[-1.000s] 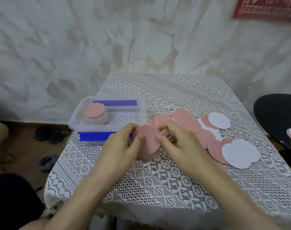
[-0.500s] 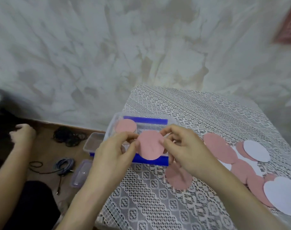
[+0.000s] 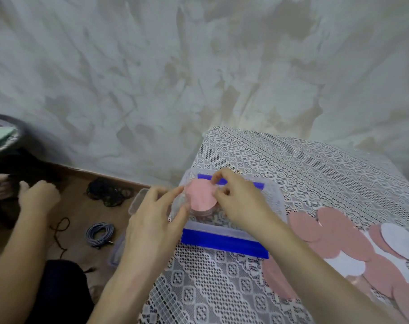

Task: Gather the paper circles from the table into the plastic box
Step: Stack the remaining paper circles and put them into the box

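Reaching across the lace-covered tabletop, our two hands meet at the box, which sits near the tabletop's left edge with a blue clip along its near side. Our left hand holds the left edge of a pink stack between thumb and forefinger; our right hand pinches its far right edge, the other fingers curled. The stack sits in the box's left end; we cannot tell whether it rests on the bottom. To the right, loose circles, pink and white, overlap on the tabletop. On the floor to the left lie coiled cables, and another person's hand hovers beyond them
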